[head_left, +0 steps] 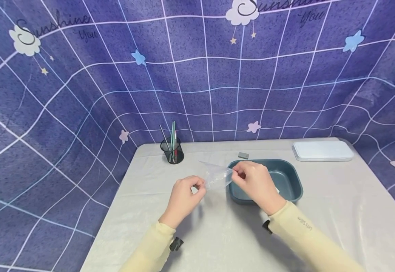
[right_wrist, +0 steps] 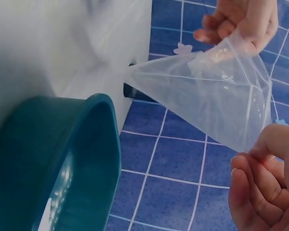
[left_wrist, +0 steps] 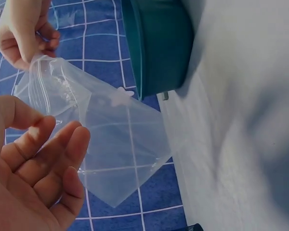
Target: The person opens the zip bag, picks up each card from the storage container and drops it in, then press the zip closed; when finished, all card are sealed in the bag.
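A clear plastic bag (head_left: 216, 180) is stretched between a person's two hands, held up over the table (head_left: 333, 211) at the left end of a dark teal tub (head_left: 297, 181). The left hand (head_left: 186, 193) pinches one edge of the bag between thumb and forefinger, its other fingers loosely bent. The right hand (head_left: 254, 184) pinches another part near the mouth, thumb against forefinger, the rest folded in towards the palm. Between them the film spreads out, and its free corner points away from the person.

The bag looks very light and thin, soft enough to fold at a touch and probably rather slippery. The ridged zip strip (left_wrist: 42, 91) by the mouth should be the stiffest part, so a fingertip pinch on the lips beside it would be the surest hold; the loose body would likely crumple and give little control. A hard sideways pull might stretch the film or let it slip from the fingertips. Whether the two lips are fully parted cannot be told.

Farther back stand a black mesh cup (head_left: 173, 155) of pencils, well apart from the bag, a small grey block (head_left: 243, 155) just behind the tub, and a white case (head_left: 323, 150) off to the right
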`<action>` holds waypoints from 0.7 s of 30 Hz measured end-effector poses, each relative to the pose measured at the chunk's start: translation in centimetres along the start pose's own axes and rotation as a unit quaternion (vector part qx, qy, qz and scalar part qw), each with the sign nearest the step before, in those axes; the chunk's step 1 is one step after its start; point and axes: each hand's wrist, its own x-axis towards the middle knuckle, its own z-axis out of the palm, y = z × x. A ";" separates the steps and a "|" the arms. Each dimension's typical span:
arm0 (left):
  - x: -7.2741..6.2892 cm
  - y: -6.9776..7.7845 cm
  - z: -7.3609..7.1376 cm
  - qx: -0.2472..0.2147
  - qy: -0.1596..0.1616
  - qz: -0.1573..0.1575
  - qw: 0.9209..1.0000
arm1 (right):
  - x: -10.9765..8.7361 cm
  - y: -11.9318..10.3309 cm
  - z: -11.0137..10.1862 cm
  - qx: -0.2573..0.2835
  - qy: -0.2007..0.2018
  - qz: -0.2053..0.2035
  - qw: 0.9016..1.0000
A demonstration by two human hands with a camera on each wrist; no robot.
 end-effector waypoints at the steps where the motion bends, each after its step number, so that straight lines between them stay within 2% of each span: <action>1: -0.1 0.0 0.0 0.004 0.000 0.001 1.000 | 0.0 0.0 0.0 0.001 -0.001 0.002 1.000; 4: -0.2 -0.2 0.2 0.023 0.002 0.003 1.000 | -0.1 -0.2 0.1 0.008 -0.002 -0.002 1.000; 8: 0.0 0.0 0.5 0.084 0.019 0.003 0.996 | -0.3 -0.6 0.5 0.015 -0.001 -0.019 1.000; 11: 0.4 0.7 0.8 0.119 0.044 0.001 0.992 | -0.4 -0.9 1.0 0.009 -0.006 -0.034 0.999; 14: 1.0 1.5 0.8 0.127 0.070 0.004 0.989 | -0.4 -1.3 1.4 0.003 -0.009 -0.054 0.998; 17: 1.5 2.0 0.7 0.136 0.090 0.028 0.986 | -0.4 -1.7 1.7 0.001 -0.008 -0.074 0.997; 21: 1.9 2.5 0.1 0.166 0.111 0.082 0.976 | -0.5 -1.9 1.9 -0.002 -0.003 -0.090 0.996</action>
